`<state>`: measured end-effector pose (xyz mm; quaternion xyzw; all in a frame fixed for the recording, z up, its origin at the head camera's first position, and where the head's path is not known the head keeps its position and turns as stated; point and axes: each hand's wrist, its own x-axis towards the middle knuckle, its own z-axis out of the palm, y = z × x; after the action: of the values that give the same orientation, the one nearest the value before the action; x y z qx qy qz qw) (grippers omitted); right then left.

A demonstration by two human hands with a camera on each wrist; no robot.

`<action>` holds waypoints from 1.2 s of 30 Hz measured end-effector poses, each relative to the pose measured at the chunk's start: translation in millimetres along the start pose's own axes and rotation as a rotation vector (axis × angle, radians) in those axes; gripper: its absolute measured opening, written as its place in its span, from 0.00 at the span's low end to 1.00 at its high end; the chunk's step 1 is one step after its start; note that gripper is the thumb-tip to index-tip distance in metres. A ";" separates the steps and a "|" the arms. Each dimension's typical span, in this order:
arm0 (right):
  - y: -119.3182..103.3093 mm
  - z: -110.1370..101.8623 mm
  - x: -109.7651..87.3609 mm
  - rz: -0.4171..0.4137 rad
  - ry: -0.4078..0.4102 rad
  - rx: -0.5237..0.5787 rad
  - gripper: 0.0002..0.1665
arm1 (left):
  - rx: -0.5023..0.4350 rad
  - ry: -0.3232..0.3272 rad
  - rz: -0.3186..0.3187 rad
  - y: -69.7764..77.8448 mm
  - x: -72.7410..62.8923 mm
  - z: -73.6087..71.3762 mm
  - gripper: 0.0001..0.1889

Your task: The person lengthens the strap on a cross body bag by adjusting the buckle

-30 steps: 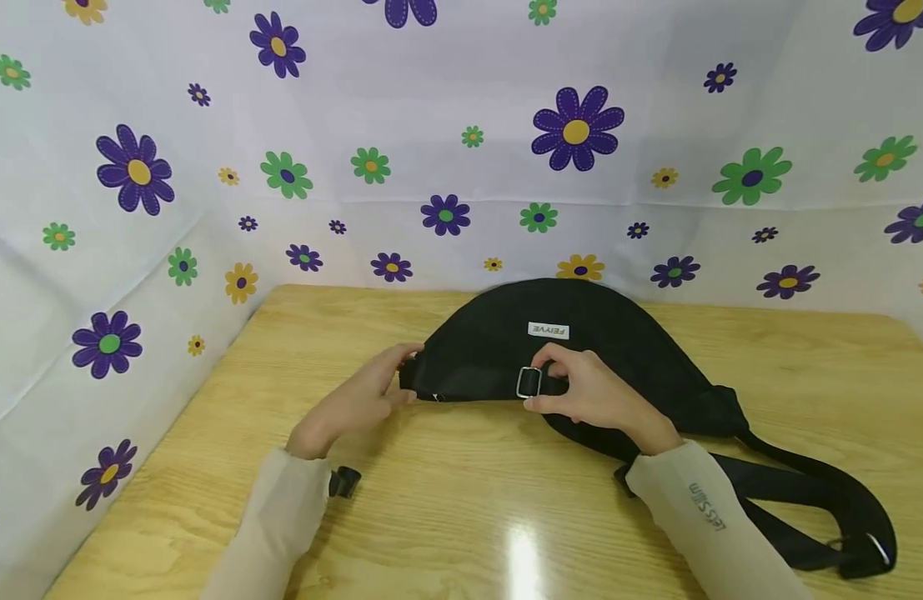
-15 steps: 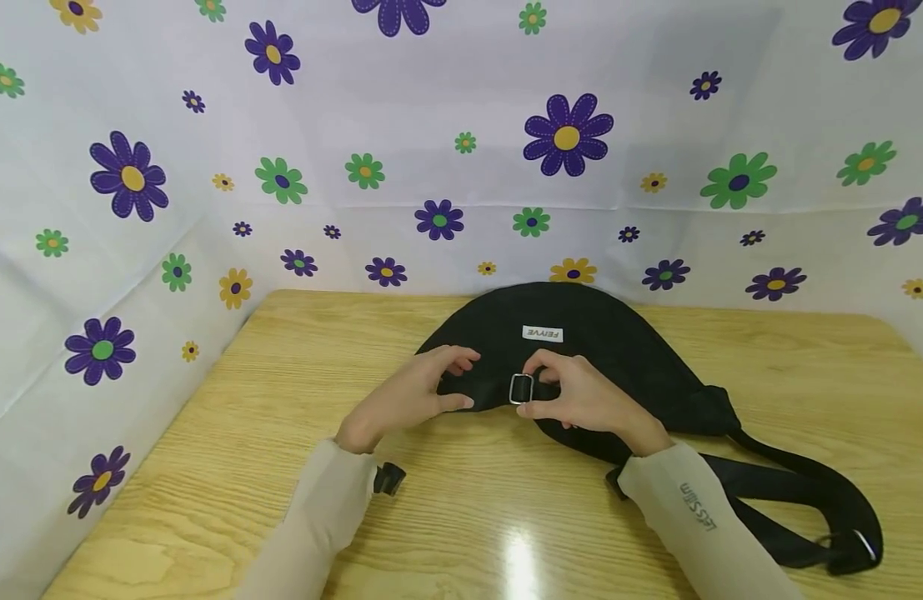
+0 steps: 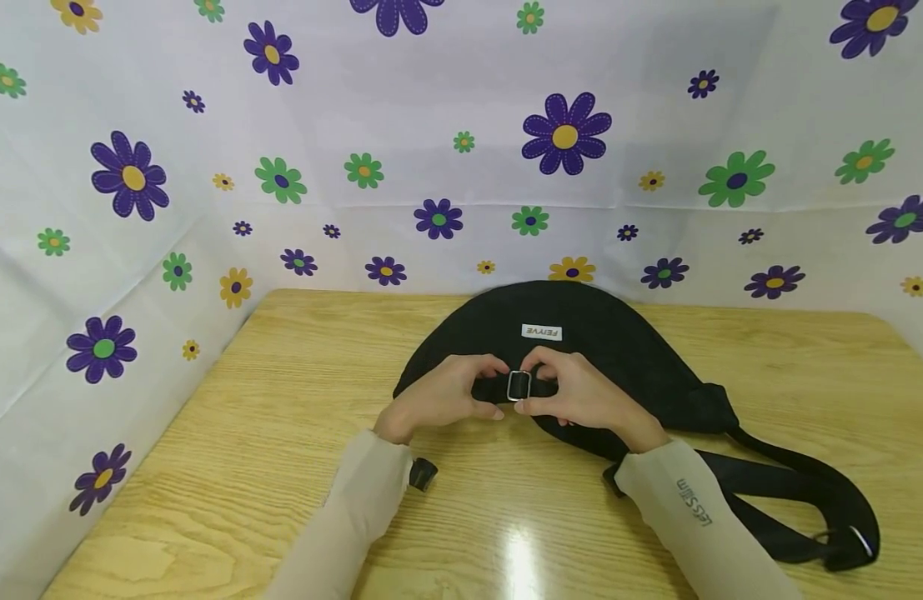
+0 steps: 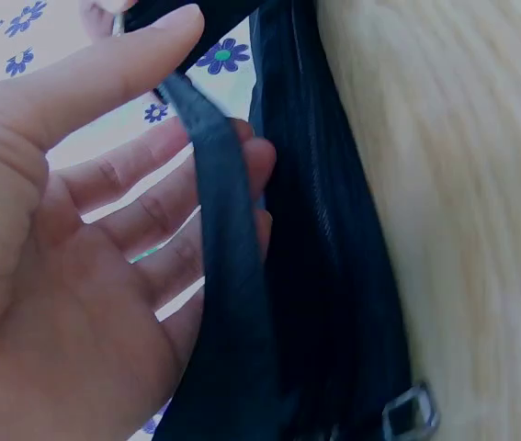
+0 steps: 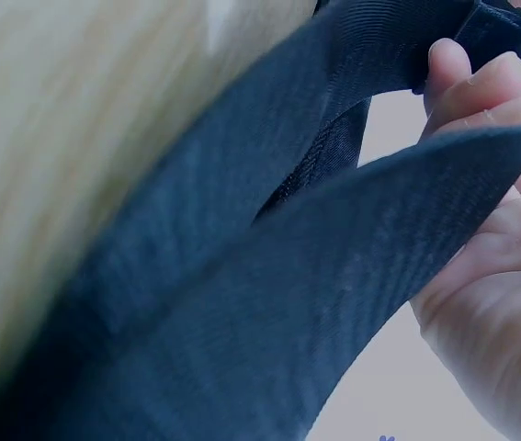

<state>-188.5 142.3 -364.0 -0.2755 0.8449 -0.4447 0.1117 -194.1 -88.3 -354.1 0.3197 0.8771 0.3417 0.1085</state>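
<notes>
A black curved waist bag (image 3: 551, 304) with a white label lies against the back of the table. My right hand (image 3: 584, 396) pinches a silver strap slider (image 3: 519, 386) at the bag's front edge, thumb below and index finger above. The black webbing strap (image 3: 491, 390) runs through that slider. On its left side, my left hand (image 3: 442, 392) reaches around the strap, thumb and index finger spread at its two edges. In the left wrist view the strap (image 4: 228, 202) crosses in front of the extended fingers. A strap loop (image 5: 269, 266) fills the right wrist view, passing beside the right fingers.
The rest of the strap (image 3: 791, 492) trails in a loop to the right of the bag, with a metal ring (image 3: 862, 542) at its far end. The wooden table (image 3: 318, 367) meets a flower-print cloth (image 3: 401, 150) at the back and left.
My left hand has left the bag's left end and moved right to the strap beside the slider. The right hand keeps its pinch on the slider. The view has shifted slightly.
</notes>
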 end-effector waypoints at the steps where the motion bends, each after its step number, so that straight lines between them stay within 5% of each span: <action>1: 0.0 -0.2 -0.1 -0.003 -0.001 0.003 0.20 | -0.006 -0.004 0.001 -0.1 2.2 1.7 0.28; 21: 0.0 -3.6 -2.5 -0.009 -0.035 0.016 0.21 | -0.153 -0.012 0.052 -10.7 10.0 12.7 0.17; 31: 18.0 -24.0 -7.7 -0.004 -0.200 0.343 0.23 | -0.233 -0.008 0.032 -7.7 8.3 12.6 0.17; 36: 23.7 -28.7 -10.1 0.017 -0.197 0.392 0.17 | -0.235 -0.021 0.038 -6.1 8.0 14.7 0.21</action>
<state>-201.2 178.5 -367.1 -0.2836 0.7294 -0.5706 0.2489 -197.2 -78.9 -368.9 0.3247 0.8237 0.4407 0.1480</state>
